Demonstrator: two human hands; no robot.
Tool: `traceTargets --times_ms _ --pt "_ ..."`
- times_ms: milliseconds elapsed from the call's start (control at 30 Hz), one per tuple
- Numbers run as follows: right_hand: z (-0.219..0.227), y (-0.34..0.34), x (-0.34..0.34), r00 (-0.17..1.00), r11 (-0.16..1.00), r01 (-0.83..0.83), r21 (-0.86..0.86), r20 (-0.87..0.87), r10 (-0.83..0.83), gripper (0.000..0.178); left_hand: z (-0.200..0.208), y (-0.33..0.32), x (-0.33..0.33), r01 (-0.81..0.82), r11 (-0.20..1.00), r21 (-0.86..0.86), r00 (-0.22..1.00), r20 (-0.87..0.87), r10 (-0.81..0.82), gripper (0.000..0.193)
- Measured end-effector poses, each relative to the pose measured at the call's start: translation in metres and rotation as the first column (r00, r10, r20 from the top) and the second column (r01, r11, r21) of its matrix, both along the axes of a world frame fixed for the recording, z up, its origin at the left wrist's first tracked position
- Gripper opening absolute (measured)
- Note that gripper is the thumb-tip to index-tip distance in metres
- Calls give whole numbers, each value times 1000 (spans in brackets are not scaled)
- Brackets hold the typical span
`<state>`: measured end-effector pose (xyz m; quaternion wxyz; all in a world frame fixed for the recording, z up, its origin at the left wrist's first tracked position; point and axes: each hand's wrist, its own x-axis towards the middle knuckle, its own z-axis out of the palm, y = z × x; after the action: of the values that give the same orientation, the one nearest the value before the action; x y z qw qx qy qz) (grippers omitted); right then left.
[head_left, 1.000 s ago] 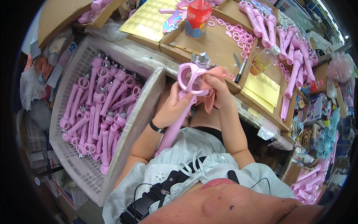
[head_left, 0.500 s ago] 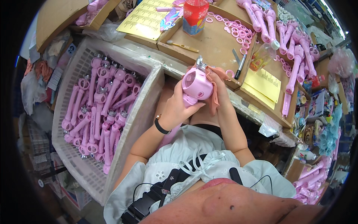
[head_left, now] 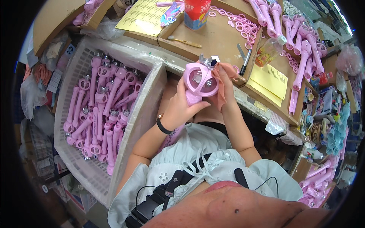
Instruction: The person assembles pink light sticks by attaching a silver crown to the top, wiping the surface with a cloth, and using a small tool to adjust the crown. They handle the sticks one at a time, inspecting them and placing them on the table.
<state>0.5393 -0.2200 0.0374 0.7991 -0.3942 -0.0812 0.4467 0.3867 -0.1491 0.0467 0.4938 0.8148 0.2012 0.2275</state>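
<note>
A pink toy wand (head_left: 201,81) is held up over my lap, its round head tilted toward me with clear windows and a silver crown-like top. My left hand (head_left: 177,110) is closed around the neck of the wand just below its head. The handle slants down past my left wrist, partly hidden by the forearm. My right hand (head_left: 229,85) is closed on a salmon-coloured cloth (head_left: 220,99) and presses it against the right side of the wand's head. Some of the right fingers are hidden behind the cloth and the head.
A white plastic basket (head_left: 138,114) on the left holds many similar wands. Ahead, a cardboard tray (head_left: 178,41) carries pink rings (head_left: 247,29), a toothbrush (head_left: 184,41), a marker (head_left: 246,62) and a red-labelled bottle (head_left: 195,13). More pink wands (head_left: 302,64) lie at the right.
The wand's head has been turned in my hands, so its clear windows now face up instead of a mostly solid pink side. The cloth stays against its right side.
</note>
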Motion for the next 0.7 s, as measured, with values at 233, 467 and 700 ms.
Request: traceTargets --times_ms 233,467,700 --pt "-6 9 -55 779 887 405 223 424 -462 58 -7 10 -2 161 768 -620 984 165 -73 60" --pt "11 -7 -67 854 968 248 -32 480 -203 64 -6 6 -5 164 841 -516 980 186 -77 66" --pt "12 -12 -31 188 933 347 93 968 -167 33 19 -9 -5 -67 991 -113 998 6 68 82"
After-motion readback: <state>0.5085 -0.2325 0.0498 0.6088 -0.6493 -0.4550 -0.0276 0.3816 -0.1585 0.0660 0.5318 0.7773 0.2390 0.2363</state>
